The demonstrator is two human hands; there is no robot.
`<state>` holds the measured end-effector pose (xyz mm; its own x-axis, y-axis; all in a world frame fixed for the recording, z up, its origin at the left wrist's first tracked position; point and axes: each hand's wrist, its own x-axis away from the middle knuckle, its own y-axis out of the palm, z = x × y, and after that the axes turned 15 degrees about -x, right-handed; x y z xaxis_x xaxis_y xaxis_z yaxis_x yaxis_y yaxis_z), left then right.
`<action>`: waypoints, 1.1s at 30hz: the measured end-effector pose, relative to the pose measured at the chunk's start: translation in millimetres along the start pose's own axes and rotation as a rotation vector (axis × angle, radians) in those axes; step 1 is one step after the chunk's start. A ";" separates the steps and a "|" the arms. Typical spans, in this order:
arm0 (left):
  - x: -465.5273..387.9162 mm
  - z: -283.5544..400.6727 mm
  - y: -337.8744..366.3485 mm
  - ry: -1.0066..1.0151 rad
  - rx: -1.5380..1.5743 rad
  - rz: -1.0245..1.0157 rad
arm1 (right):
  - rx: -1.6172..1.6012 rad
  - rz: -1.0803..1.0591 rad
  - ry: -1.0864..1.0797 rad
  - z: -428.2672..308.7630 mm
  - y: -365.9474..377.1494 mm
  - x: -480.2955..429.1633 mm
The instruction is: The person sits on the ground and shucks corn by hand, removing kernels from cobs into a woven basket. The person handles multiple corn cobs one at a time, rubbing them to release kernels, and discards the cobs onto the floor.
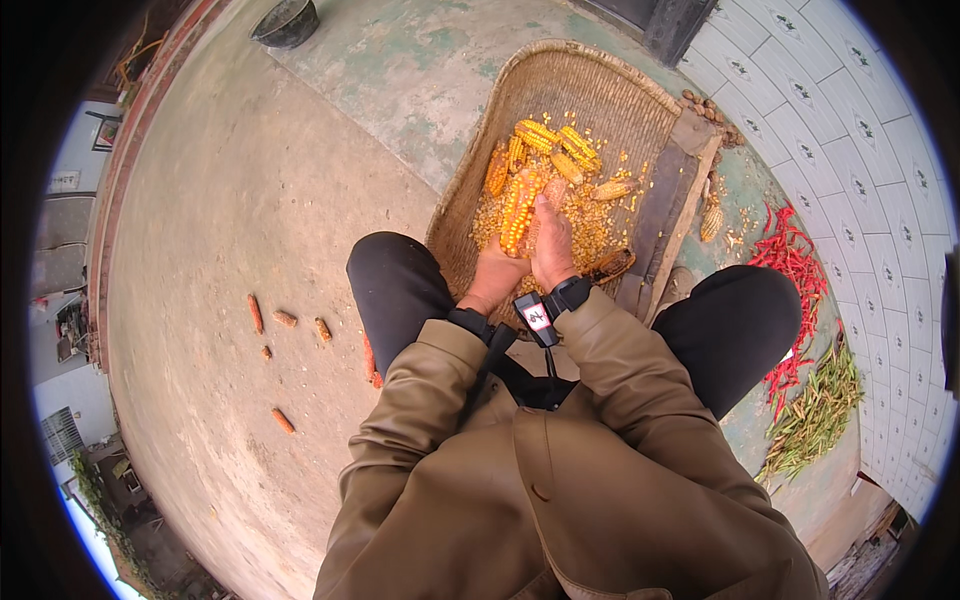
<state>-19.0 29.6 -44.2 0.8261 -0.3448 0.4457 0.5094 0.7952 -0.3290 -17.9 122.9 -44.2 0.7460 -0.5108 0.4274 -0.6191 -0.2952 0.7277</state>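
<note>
My left hand is closed around the lower end of a yellow ear of corn that is partly bare of kernels. Against it, my right hand holds a reddish corncob, its lower part hidden by my fingers. Both hands are over a woven winnowing basket between my knees. Loose corn kernels lie in the basket under the hands. Several ears of corn rest beyond them, and a darkened ear lies near my right wrist.
Bare corncobs are scattered on the concrete floor at left. A black tub stands at the upper left. Along the tiled wall at right lie walnuts, an ear of corn, red chili peppers and green pods.
</note>
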 end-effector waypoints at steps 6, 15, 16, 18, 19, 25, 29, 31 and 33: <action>3.3 -3.2 -3.8 -0.030 0.186 -0.184 | -0.330 -0.021 0.327 -13.7 -10.5 -8.9; -5.4 -7.6 7.1 0.096 0.148 0.066 | -0.032 -0.030 0.052 1.7 -9.1 -3.2; -3.9 -8.0 6.0 0.025 -0.107 0.074 | -0.100 0.011 0.069 2.5 -8.9 -2.7; 1.4 -6.2 9.7 0.174 0.073 0.046 | -0.213 0.120 0.142 0.5 -10.2 -3.9; 4.0 -4.8 10.3 0.240 0.158 0.029 | -0.220 0.102 0.175 0.2 -10.8 -4.2; 4.8 1.8 -3.2 -0.096 0.147 -0.207 | -0.131 0.127 0.186 -7.3 -12.4 -8.4; 1.5 -3.2 -4.5 -0.132 0.030 -0.173 | -0.034 0.012 0.046 -19.0 -13.8 -19.9; -0.8 -7.2 -3.5 -0.024 -0.095 -0.080 | 0.176 -0.005 -0.050 -24.3 -17.7 -27.7; -1.2 -10.5 0.2 0.178 -0.293 0.078 | 0.259 -0.044 -0.111 -25.6 -24.3 -30.9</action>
<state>-17.4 24.9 -53.6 0.8813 -0.3903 0.2664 0.4692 0.6546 -0.5928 -19.6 166.5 -61.3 0.7509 -0.5742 0.3262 -0.6393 -0.5083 0.5769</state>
